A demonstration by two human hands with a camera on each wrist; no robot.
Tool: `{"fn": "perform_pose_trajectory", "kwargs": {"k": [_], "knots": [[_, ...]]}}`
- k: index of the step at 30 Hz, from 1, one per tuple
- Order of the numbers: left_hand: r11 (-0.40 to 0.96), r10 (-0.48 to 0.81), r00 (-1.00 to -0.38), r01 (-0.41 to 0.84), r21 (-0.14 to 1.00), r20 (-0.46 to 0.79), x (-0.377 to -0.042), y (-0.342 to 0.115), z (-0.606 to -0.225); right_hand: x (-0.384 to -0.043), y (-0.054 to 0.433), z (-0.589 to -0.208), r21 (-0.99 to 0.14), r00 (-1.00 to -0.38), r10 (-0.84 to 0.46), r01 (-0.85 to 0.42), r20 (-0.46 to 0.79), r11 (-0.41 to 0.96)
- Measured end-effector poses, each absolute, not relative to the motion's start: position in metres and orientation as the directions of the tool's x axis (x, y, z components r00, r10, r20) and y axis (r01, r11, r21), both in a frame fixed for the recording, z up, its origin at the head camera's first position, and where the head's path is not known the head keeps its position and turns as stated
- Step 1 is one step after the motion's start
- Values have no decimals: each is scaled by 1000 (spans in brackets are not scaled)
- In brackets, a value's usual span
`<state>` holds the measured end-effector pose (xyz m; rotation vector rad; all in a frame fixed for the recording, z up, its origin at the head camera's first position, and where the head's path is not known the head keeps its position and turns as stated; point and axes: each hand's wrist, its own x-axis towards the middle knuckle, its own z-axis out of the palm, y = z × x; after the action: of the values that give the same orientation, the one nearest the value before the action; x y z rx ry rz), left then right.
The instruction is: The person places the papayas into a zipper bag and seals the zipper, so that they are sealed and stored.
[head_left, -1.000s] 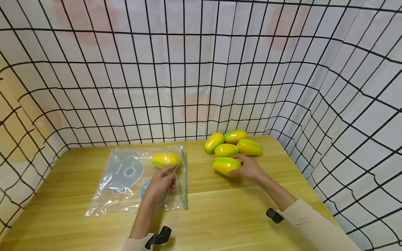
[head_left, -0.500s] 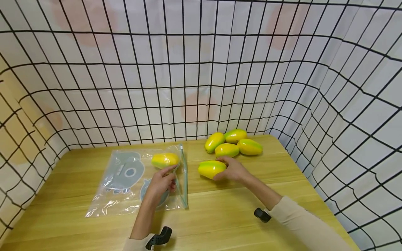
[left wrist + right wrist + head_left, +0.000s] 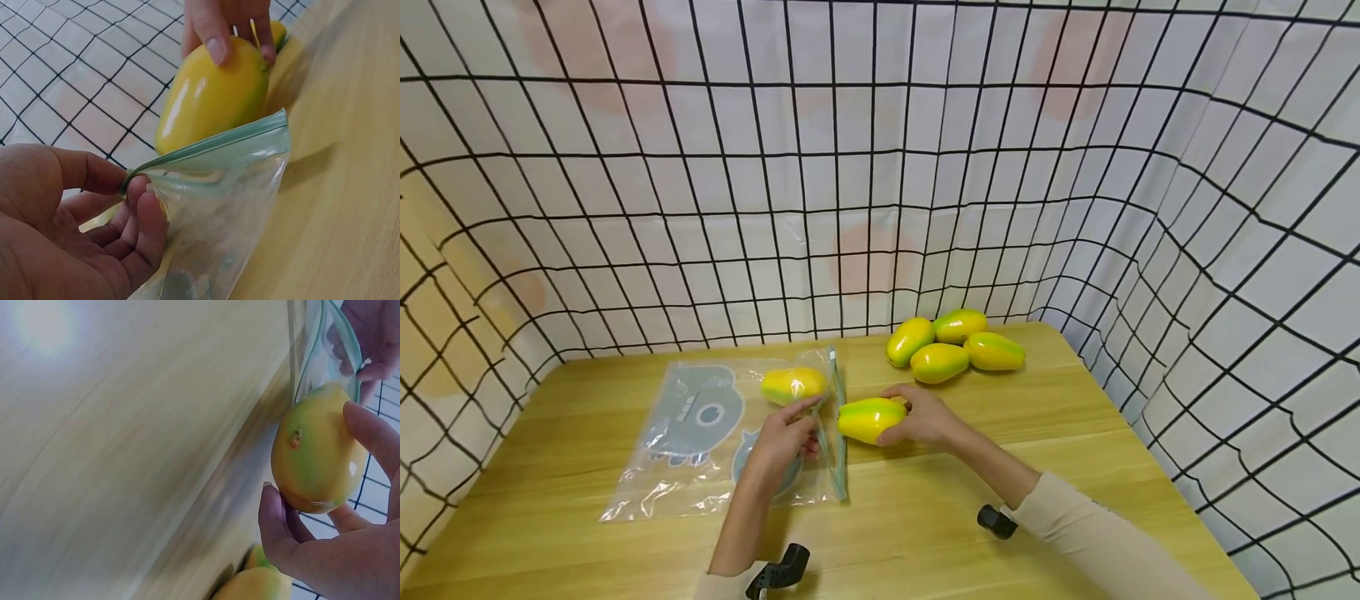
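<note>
My right hand grips a yellow-green mango from its right side, at the mouth of a clear zip bag. In the right wrist view the mango sits between thumb and fingers, its stem end showing. My left hand pinches the green zip edge of the bag, and the left wrist view shows that edge lifted, the mango just beyond it. Another mango lies inside the bag near the mouth. Grey cartoon prints mark the bag.
Several more mangoes lie grouped on the wooden table at the back right. A black net with pale sheeting behind it encloses the table's back and sides.
My right hand has carried the mango leftward, away from the group of mangoes, up to the bag's mouth. The left hand keeps its place on the bag edge.
</note>
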<state>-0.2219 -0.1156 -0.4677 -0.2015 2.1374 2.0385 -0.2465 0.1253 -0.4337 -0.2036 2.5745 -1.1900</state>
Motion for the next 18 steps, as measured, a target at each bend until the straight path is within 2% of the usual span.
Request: {"fn": "perform_pose_trajectory", "kwargs": {"k": [18], "knots": [[30,19,-977,-210,977,-211,-221,-119,-461,-247,106,-437,-765,-882,-389,-52,-266,642]]}}
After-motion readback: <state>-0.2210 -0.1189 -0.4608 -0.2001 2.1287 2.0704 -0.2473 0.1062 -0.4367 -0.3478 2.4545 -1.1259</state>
